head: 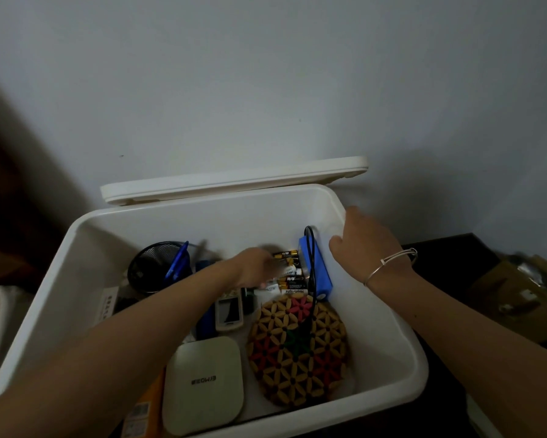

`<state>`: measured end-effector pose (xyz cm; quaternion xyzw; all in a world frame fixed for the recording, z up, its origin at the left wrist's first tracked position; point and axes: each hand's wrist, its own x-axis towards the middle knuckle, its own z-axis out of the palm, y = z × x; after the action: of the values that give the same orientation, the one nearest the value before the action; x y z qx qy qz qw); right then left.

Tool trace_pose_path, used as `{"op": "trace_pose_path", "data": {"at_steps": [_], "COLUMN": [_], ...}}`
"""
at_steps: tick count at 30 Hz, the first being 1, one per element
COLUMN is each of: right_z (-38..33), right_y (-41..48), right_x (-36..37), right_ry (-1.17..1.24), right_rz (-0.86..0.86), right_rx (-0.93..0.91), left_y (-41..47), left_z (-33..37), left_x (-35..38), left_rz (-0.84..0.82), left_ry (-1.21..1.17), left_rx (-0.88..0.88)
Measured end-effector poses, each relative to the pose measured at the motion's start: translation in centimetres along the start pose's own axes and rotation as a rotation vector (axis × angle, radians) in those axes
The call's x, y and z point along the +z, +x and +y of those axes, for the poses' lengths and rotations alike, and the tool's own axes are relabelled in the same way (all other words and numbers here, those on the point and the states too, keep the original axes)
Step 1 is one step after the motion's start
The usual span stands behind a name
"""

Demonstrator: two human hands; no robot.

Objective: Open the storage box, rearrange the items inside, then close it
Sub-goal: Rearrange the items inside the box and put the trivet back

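The white storage box [85, 248] stands open, its lid [234, 181] leaning against the wall behind it. My left hand [254, 268] reaches down among several loose batteries [289, 273] in the middle of the box; its fingers are blurred and partly hidden. My right hand [365, 240], with a silver bangle on the wrist, is inside the box by the right wall, just right of a blue box-shaped item [321, 273] with a black cable [311, 257] over it. Whether it touches anything is unclear.
Inside also lie a round patterned wooden mat [297, 352], a white square device [202, 384], a white remote [229, 311], a black mesh cup [155, 267] with a blue pen and an orange package [145, 412]. A cardboard box [512, 289] sits to the right.
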<state>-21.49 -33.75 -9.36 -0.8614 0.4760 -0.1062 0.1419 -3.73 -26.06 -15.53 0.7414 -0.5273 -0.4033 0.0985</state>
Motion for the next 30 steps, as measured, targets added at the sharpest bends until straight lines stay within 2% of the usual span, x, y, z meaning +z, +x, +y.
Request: {"op": "trace_pose_path", "data": {"at_steps": [4, 11, 14, 24, 30], "right_z": [0.0, -0.1, -0.1, 0.0, -0.1], "right_y": [0.1, 0.0, 0.0, 0.0, 0.0], "right_x": [0.0, 0.0, 0.0, 0.1, 0.0], "right_ry": [0.004, 0.015, 0.009, 0.002, -0.001], "right_rz": [-0.002, -0.007, -0.004, -0.001, 0.005], "right_rx": [0.003, -0.007, -0.006, -0.007, -0.001], "left_y": [1.5, 1.5, 1.1, 1.5, 1.6], "left_z": [1.0, -0.4, -1.0, -1.0, -0.8], "left_x": [1.1, 2.3, 3.1, 3.8, 4.6], "left_rz": [0.186, 0.381, 0.491, 0.555, 0.641], "left_ry": [0.232, 0.227, 0.232, 0.193, 0.033], "left_rx": [0.081, 0.258, 0.272, 0.238, 0.183]}}
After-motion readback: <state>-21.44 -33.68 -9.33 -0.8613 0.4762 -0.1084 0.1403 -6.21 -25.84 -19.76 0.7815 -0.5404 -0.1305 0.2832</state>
